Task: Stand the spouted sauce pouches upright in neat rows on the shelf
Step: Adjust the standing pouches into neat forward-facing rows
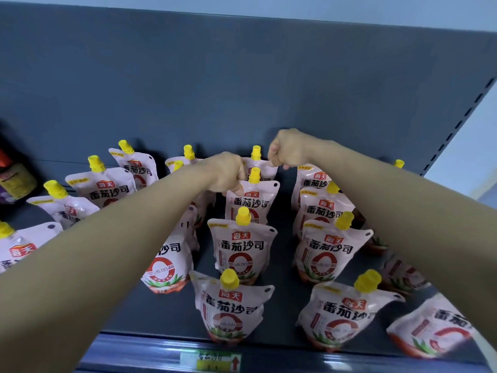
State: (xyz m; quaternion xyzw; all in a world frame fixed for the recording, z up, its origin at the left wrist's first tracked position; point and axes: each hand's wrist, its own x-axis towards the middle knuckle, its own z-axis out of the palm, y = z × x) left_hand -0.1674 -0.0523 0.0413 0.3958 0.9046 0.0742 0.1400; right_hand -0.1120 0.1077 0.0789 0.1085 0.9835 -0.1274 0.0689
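Dark grey store shelf (285,251) with a matching back panel (188,76) and a slotted upright (457,122) off to the right. It's loaded with white-pink sauce pouches (242,249), all with yellow screw caps.

Both bare arms reach in to the far end of the middle row. That row has four pouches standing upright, one behind the other. The right grip (289,149) is clenched, pinching the top right corner of the far pouch (265,170), which stands just in front of the back panel. The left grip (226,173) is clenched too, sitting right where the far pouch's top left corner meets the top left corner of the next pouch (251,205). Honestly can't tell which of the two it has hold of, or if it has either.

Just right of that, another row stands upright and looks pretty tidy, partly under the right forearm. More pouches sit behind that arm, mostly hidden. One near-right pouch (435,329) is tipped over at an angle by the front edge.

On the left it's messier: the left bunch (107,189) leans different ways and isn't lined up.

Also spotted: a dark bottle (14,179) at the far left edge and a green-yellow price tag (212,362) with a red arrow on the shelf's front lip.
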